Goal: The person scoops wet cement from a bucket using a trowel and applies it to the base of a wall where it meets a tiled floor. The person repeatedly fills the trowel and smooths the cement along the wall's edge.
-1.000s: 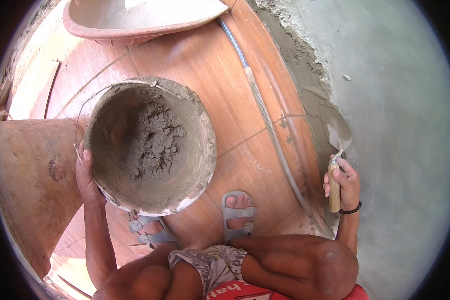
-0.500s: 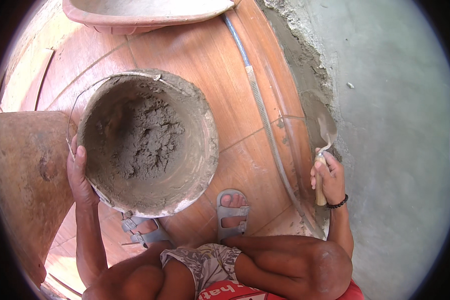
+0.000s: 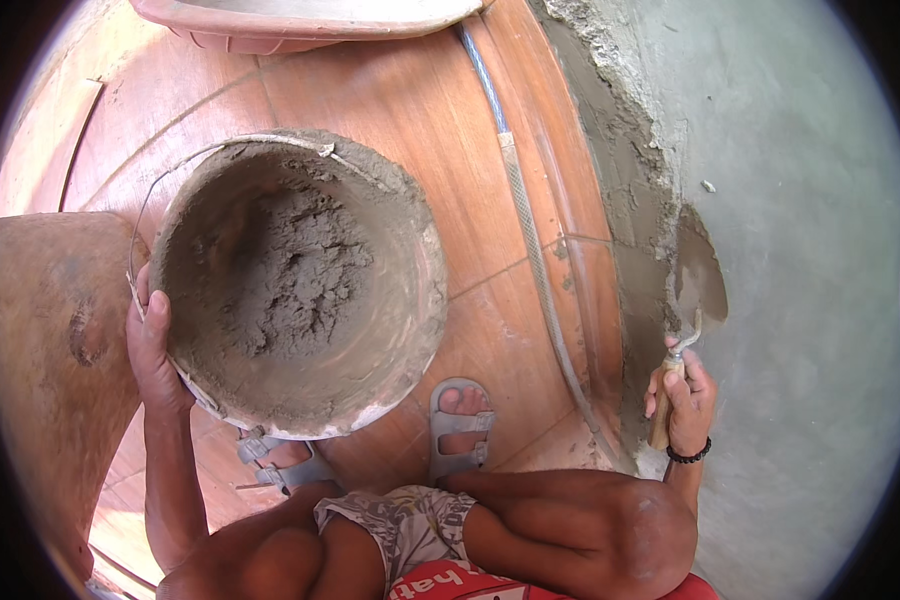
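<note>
Bucket (image 3: pixel 300 285) of wet mortar (image 3: pixel 290 270), on tiled floor (image 3: pixel 450 130): I judge it heavy; my left hand (image 3: pixel 155 345) grips its stiff rim. Trowel (image 3: pixel 682 330), rigid, light: my right hand (image 3: pixel 682 405) clenches its wooden handle, blade against the plastered wall (image 3: pixel 800 250).

Home building site: mortar bucket (image 3: pixel 300 290), half-plastered wall (image 3: pixel 800 280), tiled floor (image 3: pixel 410 110).

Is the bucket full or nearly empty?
Partly filled: grey mortar lies low in the bucket, with smeared inner walls exposed above it.
</note>
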The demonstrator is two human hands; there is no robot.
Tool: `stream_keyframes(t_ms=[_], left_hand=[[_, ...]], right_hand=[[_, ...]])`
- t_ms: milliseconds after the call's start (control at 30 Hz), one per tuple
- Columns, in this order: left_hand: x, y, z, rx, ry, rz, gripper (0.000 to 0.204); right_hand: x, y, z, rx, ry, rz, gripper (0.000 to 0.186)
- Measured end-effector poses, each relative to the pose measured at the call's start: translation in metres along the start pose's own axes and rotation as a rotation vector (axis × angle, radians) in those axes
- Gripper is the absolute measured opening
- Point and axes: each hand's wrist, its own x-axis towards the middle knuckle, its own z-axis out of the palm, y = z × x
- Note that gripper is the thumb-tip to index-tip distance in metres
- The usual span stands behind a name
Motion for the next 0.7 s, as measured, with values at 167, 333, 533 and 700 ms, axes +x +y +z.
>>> stream_keyframes(t_ms=[167, 333, 533, 700], left_hand=[[0.004, 0.003, 0.008, 0.026, -0.009, 0.006, 0.068], [0.002, 0.006, 0.008, 0.08, 0.041, -0.009, 0.072], [0.004, 0.005, 0.004, 0.073, 0.02, 0.001, 0.072], [0.003, 0.004, 0.005, 0.05, 0.037, 0.017, 0.067]], right_hand=[[0.046, 0.034, 0.019, 0.142, -0.095, 0.194, 0.05], [0.038, 0.045, -0.002, 0.19, -0.037, 0.305, 0.048], [-0.022, 0.034, -0.028, 0.032, 0.044, 0.302, 0.05], [-0.023, 0.038, 0.009, -0.09, -0.087, 0.206, 0.04]])
